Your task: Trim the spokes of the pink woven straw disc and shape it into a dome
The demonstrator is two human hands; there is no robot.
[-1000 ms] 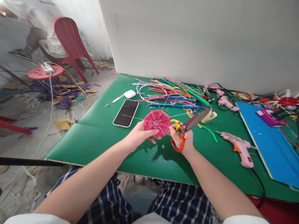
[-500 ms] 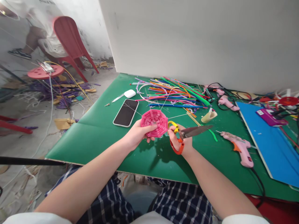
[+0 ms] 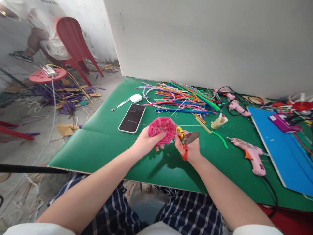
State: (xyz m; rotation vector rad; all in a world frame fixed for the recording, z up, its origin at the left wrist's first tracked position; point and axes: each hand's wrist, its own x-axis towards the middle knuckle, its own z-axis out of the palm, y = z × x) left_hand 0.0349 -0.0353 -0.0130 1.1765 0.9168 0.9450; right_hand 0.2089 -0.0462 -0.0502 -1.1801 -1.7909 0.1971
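Resting clamped in left hand [image 3: 144, 140], pink ringed disc [image 3: 161, 127], just beside right hand [image 3: 193, 150] wrapped around scissors [image 3: 191, 138].

You are in what looks like a craft workshop: your smooth green-topped table [image 3: 97, 143] carries a heap of thin multicoloured strips [image 3: 186, 98] and a pink plastic glue gun [image 3: 250, 154]. To your left, purple and tan scraps [image 3: 46, 93] litter the bare grey floor [image 3: 107, 81], near a red plastic chair [image 3: 72, 39] and a stained white wall [image 3: 90, 19].
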